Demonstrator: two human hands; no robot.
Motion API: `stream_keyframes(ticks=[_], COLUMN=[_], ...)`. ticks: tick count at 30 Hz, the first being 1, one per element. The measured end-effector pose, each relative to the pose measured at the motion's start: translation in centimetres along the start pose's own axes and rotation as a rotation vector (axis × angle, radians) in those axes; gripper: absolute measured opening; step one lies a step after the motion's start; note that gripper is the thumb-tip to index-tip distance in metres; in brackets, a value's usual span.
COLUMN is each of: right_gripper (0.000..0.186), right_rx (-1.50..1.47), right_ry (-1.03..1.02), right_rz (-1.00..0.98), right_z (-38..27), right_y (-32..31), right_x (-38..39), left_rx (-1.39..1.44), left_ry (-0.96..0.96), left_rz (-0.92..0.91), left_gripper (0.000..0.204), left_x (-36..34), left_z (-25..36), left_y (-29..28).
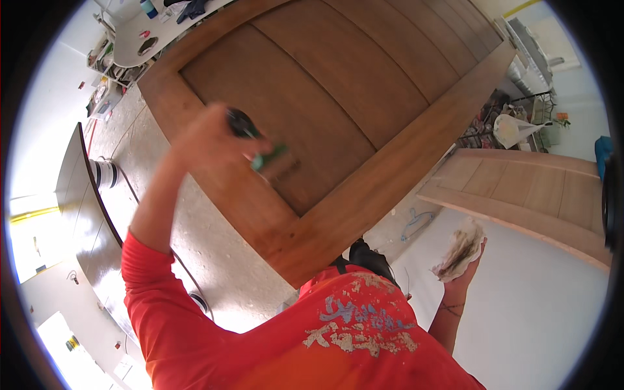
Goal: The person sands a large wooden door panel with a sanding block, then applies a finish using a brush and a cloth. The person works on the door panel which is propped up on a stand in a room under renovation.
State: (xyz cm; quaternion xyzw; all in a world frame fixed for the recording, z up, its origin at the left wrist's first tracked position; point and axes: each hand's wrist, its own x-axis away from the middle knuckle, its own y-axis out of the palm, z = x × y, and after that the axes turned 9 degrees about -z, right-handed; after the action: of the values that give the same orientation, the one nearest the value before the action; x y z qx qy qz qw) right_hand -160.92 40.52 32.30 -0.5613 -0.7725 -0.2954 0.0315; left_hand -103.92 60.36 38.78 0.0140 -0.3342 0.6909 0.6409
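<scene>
A large brown wooden door (338, 84) with recessed panels lies in front of me. Over its near left corner, my left hand (211, 140) is closed on a brush-like tool (272, 158) with black and green parts. Motion smears the hand and tool, so I cannot tell whether the tool touches the panel. Off to the right, away from the door, my right hand (465, 276) holds up a crumpled white cloth (463, 250) with dark brown stains.
A paler panelled wooden door (539, 188) lies at the right. A dark-edged panel (88, 208) and a white bucket (104, 174) stand at the left. A white table (133, 39) with small items is at the far left. A blue hanger (417, 222) lies on the floor.
</scene>
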Motion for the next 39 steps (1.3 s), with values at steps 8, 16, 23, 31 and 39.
stream_keyframes(ticks=[8, 16, 23, 31, 39], right_gripper=[0.053, 0.054, 0.054, 0.051, 0.051], right_rx=[0.005, 0.020, -0.037, -0.080, 0.058], right_ry=[-0.024, 0.002, -0.028, 0.002, -0.011], right_rz=[0.075, 0.042, 0.106, 0.020, 0.160], right_z=[0.7, 0.7, 1.2, 0.6, 0.9], right_y=[1.7, 0.2, 0.5, -0.1, -1.3], right_x=[0.4, 1.4, 1.3, 2.6, 2.4], left_rx=[0.008, -0.128, 0.126, -0.238, 0.044], left_ry=[-0.066, -0.049, 0.004, -0.187, -0.006], left_rz=[-0.157, 0.264, -0.106, 0.220, 0.101], left_gripper=[0.032, 0.032, 0.025, 0.035, 0.026], left_x=[-3.9, -3.5, -3.5, -4.6, -3.5], left_z=[0.0, -4.3, 1.1, -2.8, 1.9], left_y=[5.1, -9.6, 6.5, -0.7, 2.1])
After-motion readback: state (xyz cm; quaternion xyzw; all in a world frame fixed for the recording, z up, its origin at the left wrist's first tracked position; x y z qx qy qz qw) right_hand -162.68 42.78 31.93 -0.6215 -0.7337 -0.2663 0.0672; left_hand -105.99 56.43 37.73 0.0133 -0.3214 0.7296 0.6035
